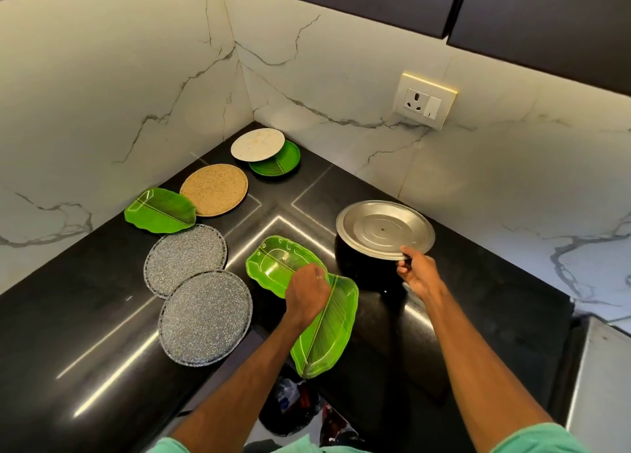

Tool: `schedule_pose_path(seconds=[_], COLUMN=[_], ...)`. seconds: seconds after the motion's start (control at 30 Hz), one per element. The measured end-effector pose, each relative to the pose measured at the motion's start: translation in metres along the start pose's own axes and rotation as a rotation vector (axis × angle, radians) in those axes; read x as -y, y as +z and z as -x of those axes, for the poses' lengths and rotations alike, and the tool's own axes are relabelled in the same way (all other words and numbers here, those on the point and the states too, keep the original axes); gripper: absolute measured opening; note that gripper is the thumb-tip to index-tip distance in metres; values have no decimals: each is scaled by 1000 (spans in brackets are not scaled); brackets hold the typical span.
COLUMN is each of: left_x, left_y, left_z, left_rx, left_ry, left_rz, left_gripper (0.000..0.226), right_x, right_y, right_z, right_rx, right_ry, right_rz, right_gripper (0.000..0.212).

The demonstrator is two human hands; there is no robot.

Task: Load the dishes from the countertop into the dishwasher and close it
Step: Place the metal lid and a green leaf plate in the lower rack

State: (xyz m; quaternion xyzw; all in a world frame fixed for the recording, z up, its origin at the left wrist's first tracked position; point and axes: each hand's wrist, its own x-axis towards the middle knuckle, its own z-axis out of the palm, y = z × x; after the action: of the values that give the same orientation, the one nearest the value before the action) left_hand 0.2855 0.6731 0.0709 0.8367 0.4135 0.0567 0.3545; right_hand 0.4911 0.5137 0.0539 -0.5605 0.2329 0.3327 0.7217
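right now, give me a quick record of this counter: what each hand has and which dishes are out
left hand: grips two overlapping green leaf-shaped plates at the counter's near edge
right hand: grips near rim of round steel lid, which sits on black pot
loose on black countertop: two speckled grey round plates, tan round plate, third green leaf-shaped plate, white round plate overlapping green round plate
dishwasher: not in view

Short teal sleeves leave both forearms bare; a thin ring sits on one finger of the left hand
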Motion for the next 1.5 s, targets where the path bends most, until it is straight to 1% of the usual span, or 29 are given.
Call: schedule_pose_path(seconds=[0.1,0.23,0.37,0.43,0.47,0.5,0.53,0.57,0.6,0.67,0.73,0.8,0.87,0.93,0.97,1.03,1.1,1.17,1.3,1.37,1.47,1.5], left_x=[13,32,48,53,54,55,57,57,59,62,61,64,70,85,90,88,82,81,103,112,127,133], left_y=[-5,-11,-17,-21,-23,-24,-26,-25,-25,-23,-24,-21,-19,-13,-13,-15,-23,-30,-47,-56,-66,-69], left_z=[15,32,45,49,49,49,48,45,43,32,17,-1,-13,-21,-23,-22,-20,-9,28,50,90,104], left_rx=[-54,-87,-77,-59,-36,-14,11,32,51,89,122,141,184,254,279,239,112,94,167,190,328,380], left_ry=[-122,-181,-230,-287,-343,-402,-485,-557,-619,-685,-718,-725,-740,-684,-661,-689,-694,-649,-527,-439,-350,-322], left_rz=[88,109,123,140,161,198,277,387,502,652,735,792,815,818,801,738,716,713,644,659,742,751], left_gripper=[16,13,10,8,4,5,16,24,26,26,37,36,29,21,16,3,18,21,10,12,11,11], right_x=[-22,-57,-90,-103,-108,-113,-116,-119,-123,-127,-130,-137,-145,-153,-157,-168,-179,-190,-217,-233,-260,-271], right_y=[-17,-39,-52,-57,-57,-58,-57,-58,-59,-59,-58,-58,-63,-69,-72,-77,-81,-83,-83,-82,-83,-84], right_z=[29,72,113,126,132,137,142,147,152,164,178,192,205,218,224,237,249,261,284,297,316,325], right_rx=[-26,13,14,15,23,31,39,51,58,60,58,40,7,-33,-55,-106,-140,-152,-145,-142,-146,-165], right_ry=[-10,54,141,156,160,167,174,178,179,167,151,135,113,96,85,62,46,24,-40,-68,-117,-135], right_rz=[-2,-141,-225,-263,-269,-270,-272,-279,-292,-320,-343,-340,-333,-324,-317,-314,-334,-374,-479,-500,-559,-583], right_gripper=[13,16,22,22,21,20,20,21,22,24,30,34,26,16,15,17,16,15,17,22,36,37])
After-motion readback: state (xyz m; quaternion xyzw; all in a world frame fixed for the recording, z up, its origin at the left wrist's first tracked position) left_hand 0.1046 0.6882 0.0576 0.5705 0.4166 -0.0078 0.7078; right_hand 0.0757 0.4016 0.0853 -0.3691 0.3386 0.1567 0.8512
